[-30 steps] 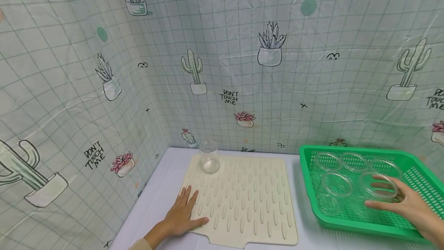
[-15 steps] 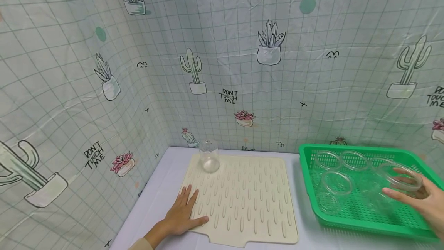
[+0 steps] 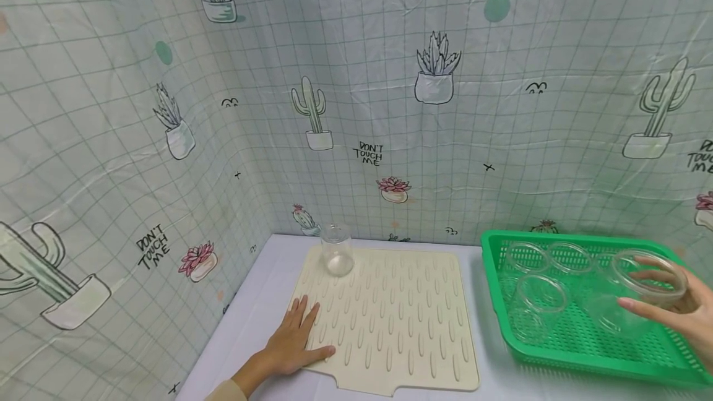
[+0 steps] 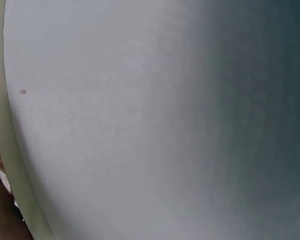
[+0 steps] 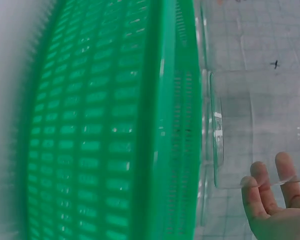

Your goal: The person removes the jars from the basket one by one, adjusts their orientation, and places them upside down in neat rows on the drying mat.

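My right hand (image 3: pixel 682 308) grips a clear jar (image 3: pixel 648 274) from its right side, thumb in front and fingers behind. The jar stands roughly upright above the green basket. In the right wrist view, curved fingers (image 5: pixel 260 187) press against the transparent wall of the jar (image 5: pixel 240 125), with the basket's side close by. My left hand (image 3: pixel 291 342) lies flat with spread fingers on the left edge of a cream ridged mat (image 3: pixel 390 320). The left wrist view shows mostly blurred white tablecloth (image 4: pixel 100 110) and the mat's edge (image 4: pixel 10 135).
A clear jar (image 3: pixel 337 252) stands on the mat's far left corner. The green basket (image 3: pixel 504 327) to the right holds several more clear jars, such as one near its front left (image 3: pixel 540 308). A patterned curtain (image 3: pixel 356 79) hangs behind the table.
My right hand took the jar from its place among the others, moving it rightward and up above the basket. My left hand has stayed on the mat.
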{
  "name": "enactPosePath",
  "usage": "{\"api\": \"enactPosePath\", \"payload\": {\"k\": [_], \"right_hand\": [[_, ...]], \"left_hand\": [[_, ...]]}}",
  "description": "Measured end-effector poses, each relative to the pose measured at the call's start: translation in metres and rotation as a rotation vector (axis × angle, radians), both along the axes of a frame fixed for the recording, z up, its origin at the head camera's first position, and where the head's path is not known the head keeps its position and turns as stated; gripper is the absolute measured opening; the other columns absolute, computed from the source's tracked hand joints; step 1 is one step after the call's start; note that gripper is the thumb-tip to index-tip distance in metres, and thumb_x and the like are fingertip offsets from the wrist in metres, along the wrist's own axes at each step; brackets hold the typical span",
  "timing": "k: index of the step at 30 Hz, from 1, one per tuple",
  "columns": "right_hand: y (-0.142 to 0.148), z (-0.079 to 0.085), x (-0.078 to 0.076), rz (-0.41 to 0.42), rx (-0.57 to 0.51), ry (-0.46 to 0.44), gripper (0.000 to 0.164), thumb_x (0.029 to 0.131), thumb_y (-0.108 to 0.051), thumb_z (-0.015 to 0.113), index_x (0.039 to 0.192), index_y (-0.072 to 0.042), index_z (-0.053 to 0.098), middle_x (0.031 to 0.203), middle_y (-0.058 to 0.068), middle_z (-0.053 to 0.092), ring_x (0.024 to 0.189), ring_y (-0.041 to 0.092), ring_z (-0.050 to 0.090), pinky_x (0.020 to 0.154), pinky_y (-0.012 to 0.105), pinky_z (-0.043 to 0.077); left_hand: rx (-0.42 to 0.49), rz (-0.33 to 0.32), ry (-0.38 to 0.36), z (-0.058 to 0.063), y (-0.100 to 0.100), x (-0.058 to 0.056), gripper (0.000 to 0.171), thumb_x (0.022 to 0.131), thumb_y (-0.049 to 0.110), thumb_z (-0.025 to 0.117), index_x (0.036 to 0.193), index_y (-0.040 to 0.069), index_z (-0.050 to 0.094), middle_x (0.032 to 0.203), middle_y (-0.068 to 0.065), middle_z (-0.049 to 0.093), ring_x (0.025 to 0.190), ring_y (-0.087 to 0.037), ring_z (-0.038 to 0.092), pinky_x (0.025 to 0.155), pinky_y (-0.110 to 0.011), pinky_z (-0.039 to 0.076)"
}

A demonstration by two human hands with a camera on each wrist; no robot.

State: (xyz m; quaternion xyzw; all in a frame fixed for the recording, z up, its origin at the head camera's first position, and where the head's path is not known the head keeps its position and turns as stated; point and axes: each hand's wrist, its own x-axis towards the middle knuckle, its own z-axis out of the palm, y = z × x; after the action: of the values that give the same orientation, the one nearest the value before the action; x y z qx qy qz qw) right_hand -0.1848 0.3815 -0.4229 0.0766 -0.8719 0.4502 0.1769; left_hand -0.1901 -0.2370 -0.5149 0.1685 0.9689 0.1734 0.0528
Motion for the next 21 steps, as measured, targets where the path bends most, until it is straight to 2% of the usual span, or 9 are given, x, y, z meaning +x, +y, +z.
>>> {"api": "enactPosePath", "payload": {"k": [4,10,12,15,17,21], "right_hand": [[-0.007,0.009,0.004,0.031,-0.008,-0.004,0.078,0.079,0.010,0.065,0.144,-0.014,0.029,0.115,-0.009,0.044,0.089,-0.006,0.051,0.062,0.013,0.042],[-0.026,0.027,0.009,0.039,0.001,-0.101,0.076,0.084,-0.002,0.065,0.145,-0.023,0.025,0.118,-0.010,0.042,0.093,-0.009,0.049,0.064,0.014,0.043],[-0.034,0.033,0.010,0.042,-0.007,-0.118,0.074,0.084,-0.003,0.065,0.145,-0.022,0.027,0.120,-0.007,0.043,0.092,-0.005,0.053,0.065,0.015,0.044],[-0.046,0.041,0.010,0.075,-0.025,-0.132,0.071,0.085,-0.003,0.064,0.144,-0.020,0.029,0.122,-0.003,0.044,0.091,0.002,0.058,0.066,0.017,0.044],[-0.054,0.046,0.009,0.090,-0.022,-0.140,0.068,0.085,-0.004,0.064,0.143,-0.020,0.031,0.122,-0.001,0.046,0.089,0.007,0.060,0.067,0.018,0.044],[-0.069,0.054,0.006,0.102,0.001,-0.139,0.067,0.085,-0.008,0.066,0.142,-0.020,0.034,0.121,0.002,0.046,0.094,0.005,0.056,0.066,0.021,0.046]], "left_hand": [[0.015,-0.007,-0.008,-0.001,-0.001,-0.002,0.096,0.081,0.066,0.050,0.144,-0.001,0.022,0.149,-0.026,0.005,0.136,-0.043,0.001,0.107,-0.055,0.009],[0.008,0.006,-0.059,-0.004,-0.004,-0.006,0.099,0.079,0.071,0.046,0.147,0.005,0.018,0.151,-0.023,0.001,0.137,-0.039,-0.003,0.108,-0.054,0.009],[0.017,0.005,-0.069,-0.004,-0.004,-0.007,0.099,0.078,0.072,0.046,0.147,0.005,0.018,0.151,-0.023,0.001,0.137,-0.039,-0.003,0.108,-0.055,0.009],[0.033,-0.006,-0.078,0.000,-0.003,-0.008,0.098,0.080,0.069,0.047,0.146,0.004,0.018,0.150,-0.024,0.002,0.136,-0.040,-0.002,0.107,-0.055,0.008],[0.043,-0.013,-0.079,0.008,0.000,-0.006,0.097,0.081,0.067,0.049,0.146,0.002,0.018,0.149,-0.026,0.003,0.136,-0.042,0.000,0.107,-0.056,0.008],[0.034,-0.024,-0.077,0.022,0.009,-0.008,0.099,0.080,0.068,0.048,0.146,0.001,0.015,0.150,-0.025,0.002,0.136,-0.041,0.002,0.107,-0.055,0.011]]}}
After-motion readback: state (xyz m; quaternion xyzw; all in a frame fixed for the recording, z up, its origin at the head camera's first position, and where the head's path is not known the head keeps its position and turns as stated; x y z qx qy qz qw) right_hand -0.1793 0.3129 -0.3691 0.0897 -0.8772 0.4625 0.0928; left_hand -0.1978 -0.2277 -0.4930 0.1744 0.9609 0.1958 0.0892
